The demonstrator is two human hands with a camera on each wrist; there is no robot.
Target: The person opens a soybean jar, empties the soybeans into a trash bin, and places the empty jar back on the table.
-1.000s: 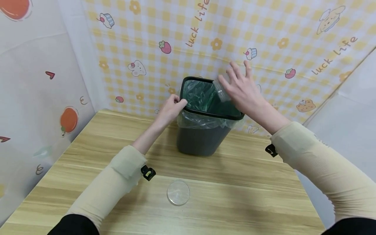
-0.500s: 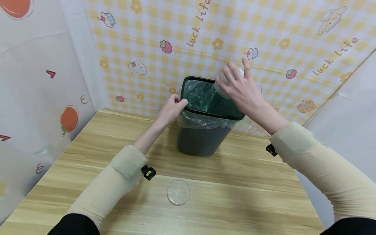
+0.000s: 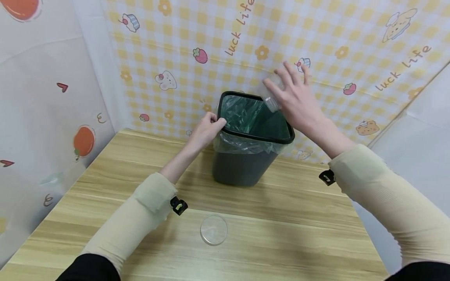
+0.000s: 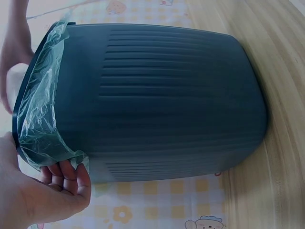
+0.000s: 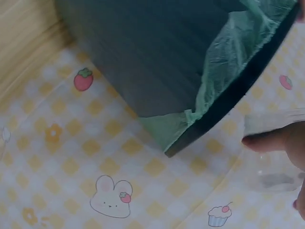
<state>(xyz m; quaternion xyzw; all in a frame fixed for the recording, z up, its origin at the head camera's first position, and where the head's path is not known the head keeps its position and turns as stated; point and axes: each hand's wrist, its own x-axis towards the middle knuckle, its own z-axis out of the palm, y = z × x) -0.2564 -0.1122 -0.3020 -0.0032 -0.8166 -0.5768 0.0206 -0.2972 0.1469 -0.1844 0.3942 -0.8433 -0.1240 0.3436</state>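
Note:
A dark grey trash bin (image 3: 235,168) with a black rim stands on the table, lined with a thin green plastic bag (image 3: 242,146) folded over its rim. My left hand (image 3: 207,128) grips the rim at the left corner, thumb on top; in the left wrist view its curled fingers lie under the bag's edge. Over the bin's right back side, my right hand (image 3: 299,99) holds a clear jar (image 3: 270,97), tilted with its lower end toward the opening. In the right wrist view the jar (image 5: 271,164) appears see-through, with the thumb across it.
A round clear lid or dish (image 3: 213,230) lies flat on the wooden table (image 3: 281,218), in front of the bin. Behind the bin hangs a yellow checked cloth (image 3: 218,31); a white printed cloth (image 3: 45,117) hangs at the left.
The right hand has turned the jar and lifted it slightly up and to the right, away from the opening. The left hand keeps its grip on the rim.

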